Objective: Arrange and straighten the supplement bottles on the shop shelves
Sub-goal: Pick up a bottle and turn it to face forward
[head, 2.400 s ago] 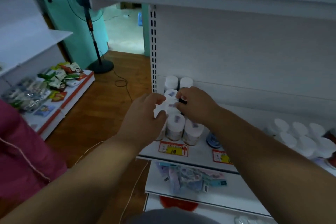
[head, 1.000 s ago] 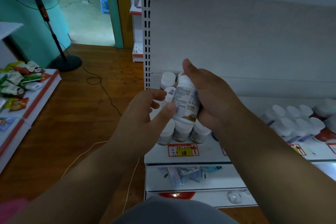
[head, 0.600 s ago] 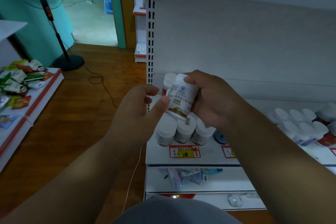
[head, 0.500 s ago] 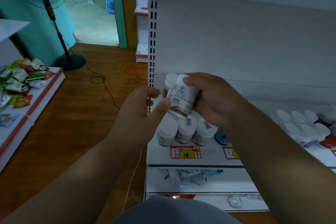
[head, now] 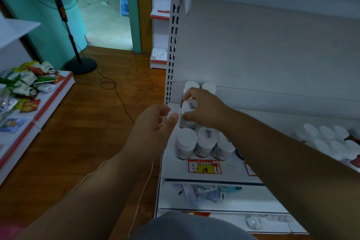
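At the bottom centre of the frame a lower shelf (head: 259, 200) carries a small heap of flat packets (head: 202, 193). Above it, the left hand (head: 153, 130) hangs in mid-frame beside the shelf's left end, its fingers (head: 164, 109) loosely curled and holding nothing, thumb stretched toward the bottles. Just right of it, three supplement bottles (head: 202, 144) with white caps stand in a front row on the bottle shelf (head: 171, 167), behind two red and yellow price tags (head: 204, 166) on its edge; the second tag is half hidden by the right forearm. The right hand (head: 204, 109) grips a held bottle (head: 187, 117) from above, its fingers wrapped round the cap and thumb against the side, directly behind that front row; whether the base touches the shelf cannot be told. Behind the hand, two rear bottles (head: 200, 85) stand against the back panel. At the right edge sits a cluster of white-capped jars (head: 329, 140), perhaps seven or so, blurred. In the left of the frame a low display (head: 48, 101) bears snack packs (head: 27, 82), and a standing fan (head: 58, 2) occupies the upper left on the wooden floor (head: 81, 132).
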A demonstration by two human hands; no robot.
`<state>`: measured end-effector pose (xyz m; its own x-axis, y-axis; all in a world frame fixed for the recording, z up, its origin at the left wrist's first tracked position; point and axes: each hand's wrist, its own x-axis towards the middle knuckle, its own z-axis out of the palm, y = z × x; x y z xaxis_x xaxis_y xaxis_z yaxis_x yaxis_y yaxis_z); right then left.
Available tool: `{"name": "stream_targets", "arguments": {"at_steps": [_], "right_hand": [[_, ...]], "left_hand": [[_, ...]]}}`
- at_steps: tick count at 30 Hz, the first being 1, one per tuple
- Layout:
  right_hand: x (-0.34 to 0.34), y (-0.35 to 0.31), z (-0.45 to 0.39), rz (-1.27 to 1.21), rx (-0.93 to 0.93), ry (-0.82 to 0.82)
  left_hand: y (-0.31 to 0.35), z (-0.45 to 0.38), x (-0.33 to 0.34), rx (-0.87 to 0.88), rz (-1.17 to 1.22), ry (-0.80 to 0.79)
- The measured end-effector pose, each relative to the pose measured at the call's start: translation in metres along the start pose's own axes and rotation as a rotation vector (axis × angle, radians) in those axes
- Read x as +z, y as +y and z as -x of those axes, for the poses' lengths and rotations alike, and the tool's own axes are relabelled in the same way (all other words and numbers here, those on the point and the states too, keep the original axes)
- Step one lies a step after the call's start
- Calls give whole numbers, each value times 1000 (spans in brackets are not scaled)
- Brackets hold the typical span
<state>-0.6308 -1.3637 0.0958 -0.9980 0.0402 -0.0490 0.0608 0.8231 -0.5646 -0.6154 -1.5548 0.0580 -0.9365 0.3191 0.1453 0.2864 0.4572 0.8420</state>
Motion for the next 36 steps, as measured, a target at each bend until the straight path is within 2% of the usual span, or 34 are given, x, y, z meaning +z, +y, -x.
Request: {"name": "stream_targets", "arguments": {"at_steps": [7,17,19,23,24,27,29,36], "right_hand": [[17,10,0,169,-18,-51],[25,7,0,205,5,-98],[20,9,2,154,46,-47],[0,20,-3,264,35,252],[-4,24,-7,310,15,248],[-8,30,-19,523,-50,75],[-6,33,-27,577,-48,7],[-3,42,-38,567,-132,77]], "left_hand": [[-2,2,2,29,17,31],[-5,4,16,61,21,-4],[-5,1,18,68,11,-5],[-2,-10,22,71,-58,-6],[-1,-13,23,51,-65,-11],[4,-22,26,5,-88,-25],[6,-27,28,22,-113,-23],[11,-35,30,41,-128,-40]]}}
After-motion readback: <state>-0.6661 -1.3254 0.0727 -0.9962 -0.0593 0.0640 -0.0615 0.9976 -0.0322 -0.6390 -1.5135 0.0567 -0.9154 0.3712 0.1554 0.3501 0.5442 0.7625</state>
